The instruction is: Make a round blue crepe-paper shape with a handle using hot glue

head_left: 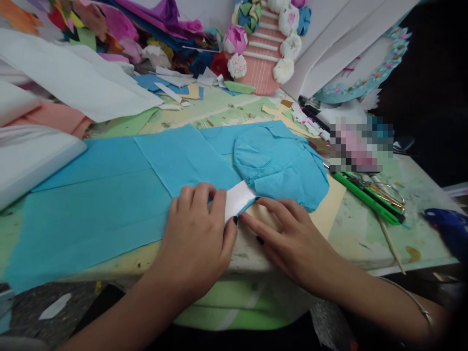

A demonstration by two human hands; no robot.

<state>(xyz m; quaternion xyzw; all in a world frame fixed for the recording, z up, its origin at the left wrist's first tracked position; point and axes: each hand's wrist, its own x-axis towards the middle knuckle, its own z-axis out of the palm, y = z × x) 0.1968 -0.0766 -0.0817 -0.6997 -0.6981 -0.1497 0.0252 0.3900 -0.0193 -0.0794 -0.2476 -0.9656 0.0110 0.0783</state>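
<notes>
Because the white strip (238, 196) slants up and away to my right, from beneath my left hand (195, 226) toward the rounded blue crepe-paper piece (281, 161), the relation that matters is along its near edge. A thin blue margin (247, 206) lines that edge, and both my hands reach it: the left from the lower-left end, the right hand (292, 234) from the near right side, its tips closer to the rounded piece.

My left fingers are bent over the strip and the blue paper beside it, with the thumb just beside the blue margin; I cannot tell whether they pinch or only press. My right hand has two fingertips touching the margin, apart from each other, the other fingers bent beneath; whether it grips anything is hidden from me.

Left of the strip, blue crepe-paper sheets (106, 214) lie overlapped across the tabletop (369, 248). Beyond my right hand I see a green utility knife (369, 197), gold-handled scissors (393, 195) and a thin wooden stick (391, 243).
</notes>
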